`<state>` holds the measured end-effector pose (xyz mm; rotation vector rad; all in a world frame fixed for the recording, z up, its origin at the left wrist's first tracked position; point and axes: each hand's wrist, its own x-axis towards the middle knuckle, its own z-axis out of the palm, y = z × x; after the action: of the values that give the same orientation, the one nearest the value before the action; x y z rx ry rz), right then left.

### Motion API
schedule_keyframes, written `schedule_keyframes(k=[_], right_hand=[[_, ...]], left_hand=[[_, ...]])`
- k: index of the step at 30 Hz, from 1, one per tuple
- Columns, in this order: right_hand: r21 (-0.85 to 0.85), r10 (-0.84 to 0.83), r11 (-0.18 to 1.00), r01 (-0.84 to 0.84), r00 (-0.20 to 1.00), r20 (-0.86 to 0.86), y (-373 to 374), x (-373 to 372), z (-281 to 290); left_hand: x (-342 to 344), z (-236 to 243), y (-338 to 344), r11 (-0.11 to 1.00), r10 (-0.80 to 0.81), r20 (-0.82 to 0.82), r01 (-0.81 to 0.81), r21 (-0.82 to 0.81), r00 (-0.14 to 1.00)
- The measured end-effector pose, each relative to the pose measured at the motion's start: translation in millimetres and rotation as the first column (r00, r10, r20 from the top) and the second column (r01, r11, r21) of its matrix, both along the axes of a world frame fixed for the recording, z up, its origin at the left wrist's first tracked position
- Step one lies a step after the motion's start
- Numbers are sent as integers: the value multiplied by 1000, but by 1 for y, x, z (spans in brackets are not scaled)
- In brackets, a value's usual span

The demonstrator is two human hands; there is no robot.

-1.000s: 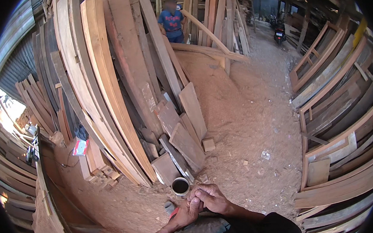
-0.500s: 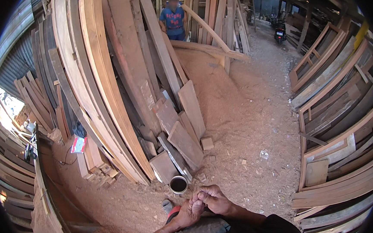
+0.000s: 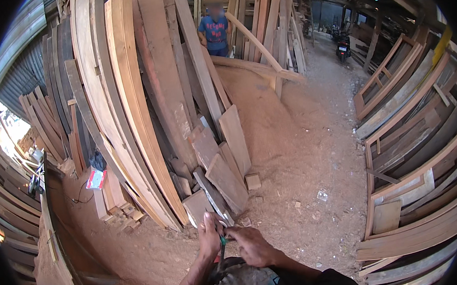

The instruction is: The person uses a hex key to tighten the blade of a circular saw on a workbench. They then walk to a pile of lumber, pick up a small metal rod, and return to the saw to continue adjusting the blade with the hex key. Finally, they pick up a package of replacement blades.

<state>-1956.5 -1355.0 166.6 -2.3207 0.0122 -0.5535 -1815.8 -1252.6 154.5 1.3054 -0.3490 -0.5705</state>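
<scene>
My left hand point(image 3: 209, 240) is raised in front of my body, thumb up and fingers closed around something mostly hidden. A slim dark piece with a green part point(image 3: 224, 241) shows below it, between the two hands; its kind is unclear. My right hand point(image 3: 254, 245) comes in from the right, its fingers bent and their tips meeting the left hand at that spot. What the fingertips pinch is too small to tell. Just beyond the hands, short boards point(image 3: 197, 205) lean against the stack. The hands cover the ground there.
Tall planks point(image 3: 130, 96) lean on the left. A cut block point(image 3: 253, 181) lies on the sawdust-covered ground point(image 3: 288, 165). Wooden frames point(image 3: 401, 183) are stacked at the right. A person point(image 3: 214, 29) stands at the back near a slanting beam point(image 3: 253, 37); a motorcycle point(image 3: 343, 50) is farther off.
My clasped hands have come apart and moved forward, the left one upright. A dark-and-green piece now shows between them. The cup of dark liquid seen beyond them is now hidden or out of sight.
</scene>
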Motion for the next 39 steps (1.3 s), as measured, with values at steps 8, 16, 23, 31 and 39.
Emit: schedule_keyframes(k=[8, 16, 23, 31, 39], right_hand=[[561, -150, 814, 147, 988, -41, 11, 29, -39], [980, -67, 191, 62, 996, -50, -10, 31, -38], [117, -148, 983, 144, 989, 27, -53, 26, 22], [762, -55, 601, 240, 964, -260, -65, 44, 19], [890, 193, -431, 152, 979, -74, -20, 47, -42]], left_hand=[[19, -2, -29, 993, 6, -40, -11, -115, 999], [39, -35, -30, 984, -78, -48, 69, -166, 996], [49, -25, -19, 958, -210, -206, 160, -238, 956], [48, -18, -21, 979, -54, -177, 17, -201, 983], [57, -12, -5, 1000, 8, 34, -7, -22, 999]])
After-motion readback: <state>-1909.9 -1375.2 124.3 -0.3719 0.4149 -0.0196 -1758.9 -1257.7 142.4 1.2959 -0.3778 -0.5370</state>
